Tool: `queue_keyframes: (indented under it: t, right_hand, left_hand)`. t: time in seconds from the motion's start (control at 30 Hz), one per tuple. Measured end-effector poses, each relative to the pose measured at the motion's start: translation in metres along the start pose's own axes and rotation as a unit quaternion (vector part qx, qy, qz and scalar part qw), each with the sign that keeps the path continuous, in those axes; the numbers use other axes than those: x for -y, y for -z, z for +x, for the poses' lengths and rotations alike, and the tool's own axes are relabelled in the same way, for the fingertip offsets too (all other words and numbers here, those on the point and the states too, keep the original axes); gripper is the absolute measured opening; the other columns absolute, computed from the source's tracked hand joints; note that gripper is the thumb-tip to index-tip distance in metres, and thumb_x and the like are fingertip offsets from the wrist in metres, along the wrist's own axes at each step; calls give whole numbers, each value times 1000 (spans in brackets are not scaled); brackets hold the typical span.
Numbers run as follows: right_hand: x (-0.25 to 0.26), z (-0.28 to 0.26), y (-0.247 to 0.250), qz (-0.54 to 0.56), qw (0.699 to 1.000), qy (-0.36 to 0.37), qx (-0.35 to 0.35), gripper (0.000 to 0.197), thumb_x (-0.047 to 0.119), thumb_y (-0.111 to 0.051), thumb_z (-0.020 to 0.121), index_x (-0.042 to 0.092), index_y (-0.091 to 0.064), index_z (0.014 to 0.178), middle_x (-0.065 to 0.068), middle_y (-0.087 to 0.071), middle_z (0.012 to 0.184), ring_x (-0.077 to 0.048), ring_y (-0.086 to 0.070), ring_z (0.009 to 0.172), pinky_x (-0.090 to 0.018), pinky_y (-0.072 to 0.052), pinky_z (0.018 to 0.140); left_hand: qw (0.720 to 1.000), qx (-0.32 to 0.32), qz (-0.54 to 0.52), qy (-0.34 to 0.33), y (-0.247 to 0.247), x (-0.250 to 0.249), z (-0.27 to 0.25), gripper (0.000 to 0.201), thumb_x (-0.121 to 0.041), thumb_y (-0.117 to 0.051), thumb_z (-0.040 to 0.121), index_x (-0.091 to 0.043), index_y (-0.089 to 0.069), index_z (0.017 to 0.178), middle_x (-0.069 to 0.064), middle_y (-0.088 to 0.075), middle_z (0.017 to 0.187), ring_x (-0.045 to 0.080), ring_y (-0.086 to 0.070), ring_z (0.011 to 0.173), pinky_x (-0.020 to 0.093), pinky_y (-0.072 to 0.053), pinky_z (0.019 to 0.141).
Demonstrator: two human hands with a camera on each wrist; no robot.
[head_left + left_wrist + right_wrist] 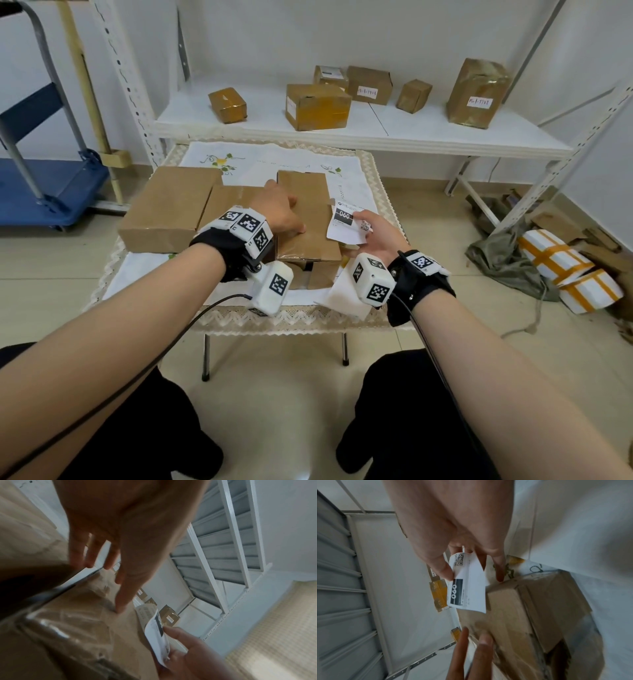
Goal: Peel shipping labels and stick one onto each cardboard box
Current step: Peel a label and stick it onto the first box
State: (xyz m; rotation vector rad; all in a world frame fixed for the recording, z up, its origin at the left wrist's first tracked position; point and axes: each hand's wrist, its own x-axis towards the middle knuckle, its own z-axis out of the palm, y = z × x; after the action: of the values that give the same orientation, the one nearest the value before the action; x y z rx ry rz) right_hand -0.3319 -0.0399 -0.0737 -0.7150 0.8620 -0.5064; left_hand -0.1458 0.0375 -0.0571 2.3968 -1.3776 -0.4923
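Observation:
A tall brown cardboard box (306, 219) lies in the middle of the small table, sealed with clear tape. My left hand (281, 212) rests flat on its top with straight fingers (120, 601). My right hand (371, 233) pinches a white shipping label (346, 224) printed "060" (467, 586), held just right of the box and above its edge. Two more plain cardboard boxes (171, 209) lie to the left, one (229, 202) partly behind my left wrist. Another label sheet (352, 205) lies on the cloth behind the held one.
A white embroidered cloth (274, 161) covers the table. Behind it a white shelf (342, 130) carries several taped boxes, some labelled (474, 90). A blue cart (51, 181) stands at left. White parcels with orange tape (565, 270) and a sack lie on the floor at right.

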Motion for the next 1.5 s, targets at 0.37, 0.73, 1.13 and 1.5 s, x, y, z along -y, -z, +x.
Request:
queue_keyframes:
  t: [0.37,0.73,1.13,1.5]
  right_hand:
    - [19,20,-2,14,999,36,-9,6,10,-54,98,9,-59,99,-13,-69,90,-29,-69,79,-46,-53,83]
    - [29,41,-10,-6,998,3,60,33,16,-47,99,6,-74,84,-11,-72,74,-28,-51,75,-35,-37,73]
    - [28,41,-16,-58,996,-28,61,47,19,-48,100,10,-78,65,-9,-71,66,-29,-45,71,-35,-40,67]
    - [26,37,-14,-76,996,-28,37,11,22,-58,96,14,-64,100,-5,-69,88,-26,-62,81,-49,-46,97]
  left_hand:
    - [994,40,68,-72,1,-2,33,74,-58,-70,78,-29,-49,142,8,-36,153,32,-23,140,42,-20,115]
    - [998,58,5,22,7,6,58,131,-72,-83,33,-25,-36,146,7,-45,144,28,-45,129,47,-40,108]
    - [996,63,-57,15,10,8,52,102,-41,-83,72,-15,-27,153,8,-39,153,29,-41,136,37,-33,109]
    - [999,34,-37,6,9,14,31,99,-45,-84,69,-16,-35,149,13,-40,145,31,-47,128,37,-39,104]
